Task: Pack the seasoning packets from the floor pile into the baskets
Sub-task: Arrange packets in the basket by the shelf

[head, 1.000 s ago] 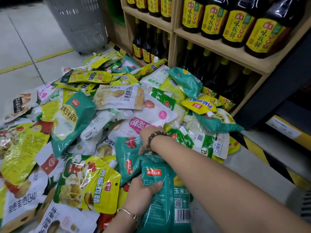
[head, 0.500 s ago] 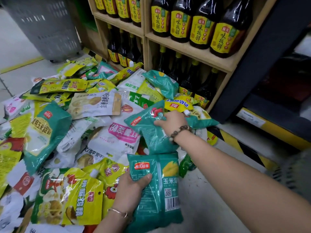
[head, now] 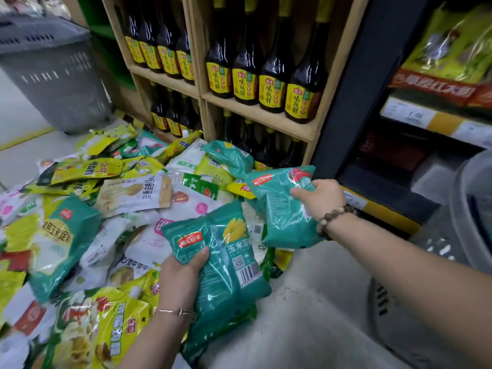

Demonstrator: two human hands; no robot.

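A pile of seasoning packets (head: pixel 127 198), green, yellow and white, covers the floor on the left. My left hand (head: pixel 183 272) grips a stack of teal corn-starch packets (head: pixel 229 267) by its upper left edge, held upright near the floor. My right hand (head: pixel 319 198), with a bead bracelet at the wrist, holds another teal packet (head: pixel 279 209) lifted clear of the pile, to the right of the stack. A grey basket (head: pixel 452 246) stands at the right edge, close to my right forearm. A second grey basket (head: pixel 53 75) stands far left at the back.
A wooden shelf (head: pixel 255 115) full of dark soy sauce bottles (head: pixel 269 83) rises right behind the pile. A black shelf upright (head: pixel 359 89) and price rails stand to the right. Bare grey floor (head: pixel 306 315) lies between the pile and the right basket.
My right hand pulled a teal packet out of the pile and carried it up and rightward. The left hand lifted its stack a little. My view swung right, bringing the right basket in.
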